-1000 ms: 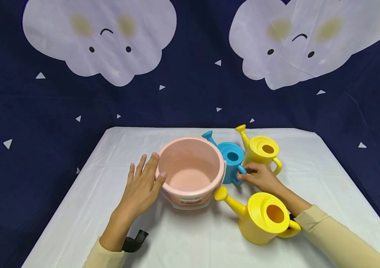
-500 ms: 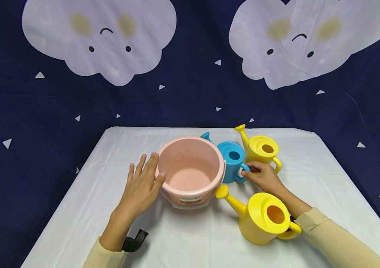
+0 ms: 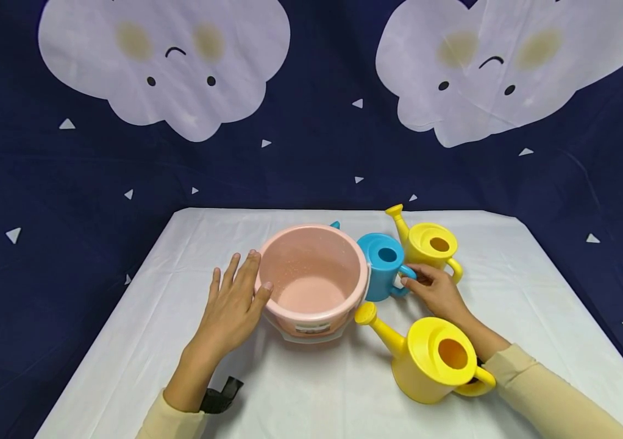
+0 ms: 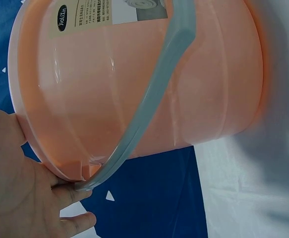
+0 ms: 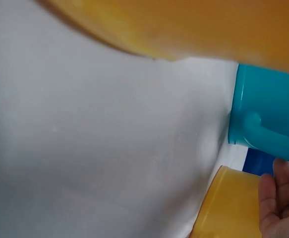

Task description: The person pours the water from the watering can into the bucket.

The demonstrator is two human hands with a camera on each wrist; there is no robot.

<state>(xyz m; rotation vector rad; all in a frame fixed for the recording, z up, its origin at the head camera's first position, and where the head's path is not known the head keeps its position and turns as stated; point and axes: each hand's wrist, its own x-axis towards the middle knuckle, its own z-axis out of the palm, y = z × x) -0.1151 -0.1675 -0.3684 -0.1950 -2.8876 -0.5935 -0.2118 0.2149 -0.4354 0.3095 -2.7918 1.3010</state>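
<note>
In the head view my left hand (image 3: pixel 233 303) lies with straight fingers against the left rim of a pink bucket (image 3: pixel 314 292). The left wrist view shows those fingers by the rim, where the bucket's grey carrying handle (image 4: pixel 146 104) joins. To the bucket's right stands a small blue watering can (image 3: pixel 381 277), upright, its spout mostly hidden behind the bucket. My right hand (image 3: pixel 439 294) pinches this can's handle (image 3: pixel 408 272) between thumb and fingers. Close to the right hand, a yellow watering can (image 3: pixel 427 244) stands behind it.
A second yellow watering can (image 3: pixel 433 363) stands nearest the front, beside my right forearm, its spout pointing at the bucket. A black strap (image 3: pixel 220 396) shows by my left wrist. The white-covered table (image 3: pixel 300 390) ends at a dark blue cloud-print backdrop (image 3: pixel 322 164).
The blue watering can has turned and shifted slightly right with my right hand at its handle; its spout has slipped behind the bucket. My left hand and the bucket have stayed put.
</note>
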